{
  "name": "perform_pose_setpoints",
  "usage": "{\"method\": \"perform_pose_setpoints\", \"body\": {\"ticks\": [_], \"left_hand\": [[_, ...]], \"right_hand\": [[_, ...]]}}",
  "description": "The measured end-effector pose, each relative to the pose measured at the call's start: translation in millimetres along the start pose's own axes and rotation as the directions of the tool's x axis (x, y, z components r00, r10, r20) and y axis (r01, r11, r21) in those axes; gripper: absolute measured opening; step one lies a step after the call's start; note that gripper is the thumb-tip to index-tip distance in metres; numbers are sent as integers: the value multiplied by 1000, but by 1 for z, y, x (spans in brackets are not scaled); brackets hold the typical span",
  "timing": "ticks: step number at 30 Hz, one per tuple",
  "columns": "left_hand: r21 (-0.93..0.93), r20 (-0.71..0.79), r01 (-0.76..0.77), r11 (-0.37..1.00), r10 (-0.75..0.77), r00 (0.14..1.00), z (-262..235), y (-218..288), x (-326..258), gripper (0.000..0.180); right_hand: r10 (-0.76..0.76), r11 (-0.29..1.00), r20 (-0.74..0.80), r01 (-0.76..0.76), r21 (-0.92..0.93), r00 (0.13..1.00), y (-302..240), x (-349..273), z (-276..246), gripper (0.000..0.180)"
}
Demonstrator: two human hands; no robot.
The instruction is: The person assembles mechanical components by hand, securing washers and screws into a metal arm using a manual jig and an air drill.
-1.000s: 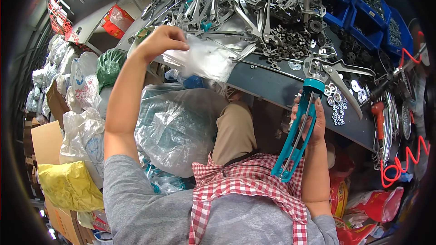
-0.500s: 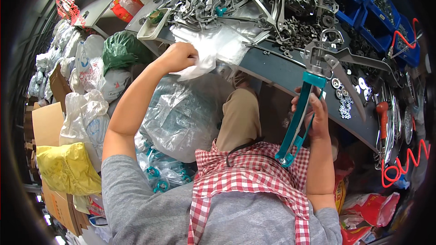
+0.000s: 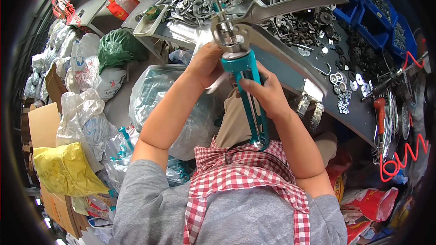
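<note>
Both hands are gripping the teal caulking gun [image 3: 247,86] above your lap: left hand [image 3: 206,66] fingers wrapped near its metal head, right hand [image 3: 268,93] clasping the frame. Slipping grip risks pinching fingers in the trigger.

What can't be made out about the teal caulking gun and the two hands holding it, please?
- Head view: left hand palm and fingertips, hidden behind the caulking gun.
- Head view: gun's lower end, merging into the checked apron.
- Head view: right hand fingertips, wrapped behind the frame.
</note>
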State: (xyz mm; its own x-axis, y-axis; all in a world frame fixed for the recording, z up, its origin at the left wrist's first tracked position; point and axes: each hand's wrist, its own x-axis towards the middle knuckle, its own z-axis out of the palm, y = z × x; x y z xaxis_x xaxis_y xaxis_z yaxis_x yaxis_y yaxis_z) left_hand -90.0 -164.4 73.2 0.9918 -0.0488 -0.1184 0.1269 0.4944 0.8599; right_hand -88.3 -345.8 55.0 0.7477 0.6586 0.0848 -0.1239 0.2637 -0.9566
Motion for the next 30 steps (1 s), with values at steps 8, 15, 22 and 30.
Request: {"method": "perform_pose_setpoints", "body": {"ticks": [8,15,22,30], "left_hand": [[180,-240,-177,968,218,946,-11,52,1,26],[758,63,-226,612,276,959,16,74,17,22],[821,132,-332,465,411,902,27,60,24,20],[570,821,-466,-676,457,341,59,43,13,11]], "right_hand": [[6,1000,-160,-10,-26,987,-6,-26,-37,39],[97,801,-75,-123,-586,992,40,-15,-23,62],[309,716,-140,-327,-617,941,45,-23,-22,69],[283,604,-243,-369,-706,928,39,-27,-18,72]]}}
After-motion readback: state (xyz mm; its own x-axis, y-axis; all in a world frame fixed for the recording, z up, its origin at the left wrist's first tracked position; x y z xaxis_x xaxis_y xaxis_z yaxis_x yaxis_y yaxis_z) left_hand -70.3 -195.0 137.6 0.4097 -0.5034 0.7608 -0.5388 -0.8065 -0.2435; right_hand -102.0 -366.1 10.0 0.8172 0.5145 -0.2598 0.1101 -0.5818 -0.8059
